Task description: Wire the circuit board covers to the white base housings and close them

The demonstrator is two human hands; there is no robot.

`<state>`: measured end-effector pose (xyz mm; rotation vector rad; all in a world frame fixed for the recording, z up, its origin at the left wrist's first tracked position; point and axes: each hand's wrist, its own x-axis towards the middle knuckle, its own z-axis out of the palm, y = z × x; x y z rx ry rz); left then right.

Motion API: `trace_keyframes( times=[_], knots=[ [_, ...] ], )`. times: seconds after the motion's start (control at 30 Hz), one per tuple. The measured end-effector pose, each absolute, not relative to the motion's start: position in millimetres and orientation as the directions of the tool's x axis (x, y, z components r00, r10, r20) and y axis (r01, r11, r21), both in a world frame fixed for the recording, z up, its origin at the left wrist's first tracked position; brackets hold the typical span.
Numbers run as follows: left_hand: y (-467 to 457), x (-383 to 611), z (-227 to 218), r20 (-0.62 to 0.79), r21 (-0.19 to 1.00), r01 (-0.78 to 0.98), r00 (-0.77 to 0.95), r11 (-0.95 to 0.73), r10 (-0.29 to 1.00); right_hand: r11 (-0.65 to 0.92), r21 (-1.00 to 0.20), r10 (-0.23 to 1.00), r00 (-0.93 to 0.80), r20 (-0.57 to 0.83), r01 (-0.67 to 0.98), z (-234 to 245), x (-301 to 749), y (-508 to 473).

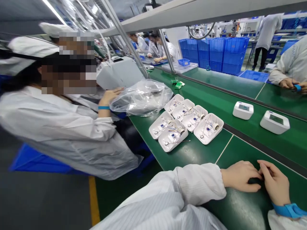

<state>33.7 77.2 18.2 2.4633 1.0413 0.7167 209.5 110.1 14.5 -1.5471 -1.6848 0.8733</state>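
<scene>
My left hand (242, 176) rests on the green worktable (201, 153), back up, its thumb apart from the loosely bent fingers. Just right of it lies my right hand (275, 182), a blue strap (291, 210) around its wrist. Its fingers are loosely bent, and the fingertips of both hands meet or nearly meet. I see nothing held in either hand. Left and beyond them, several open white plastic housings (173, 135) with wires and small blue parts inside stand grouped on the table. Two closed white devices with grey screens, a nearer one (274, 122) and a farther one (243, 110), sit on the green belt.
At my left sits a co-worker in a white coat (59, 131), one hand (111, 95) at a clear plastic bag (144, 97). Green circuit boards (177, 84) lie beyond the housings. Across the belt are another person's hands (289, 83) and stacked blue crates (216, 54). A metal beam (206, 16) runs overhead.
</scene>
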Motion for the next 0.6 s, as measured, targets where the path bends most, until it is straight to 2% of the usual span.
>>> trace_keyframes(
  times=[0.1, 0.2, 0.4, 0.6],
  knots=[
    [73.1, 31.9, 22.2, 0.257, 0.563, 0.566, 0.572, -0.602, 0.779, 0.064, -0.864, 0.998, -0.022, 0.062, 0.499, 19.7, 211.0, 113.6],
    [67.3, 31.0, 26.9, 0.238, 0.567, 0.585, 0.558, -0.580, 0.795, 0.134, -0.872, 0.990, -0.034, 0.134, 0.471, 22.7, 206.7, 114.2],
    [59.9, 31.1, 31.5, 0.196, 0.419, 0.606, 0.667, -0.676, 0.719, 0.317, -0.805, 0.947, -0.214, 0.239, 0.502, 23.1, 192.9, 111.8],
    [62.0, 29.4, 31.3, 0.176, 0.486, 0.587, 0.660, -0.647, 0.731, 0.329, -0.792, 0.942, -0.241, 0.235, 0.514, 24.6, 191.7, 109.4]
  ],
)
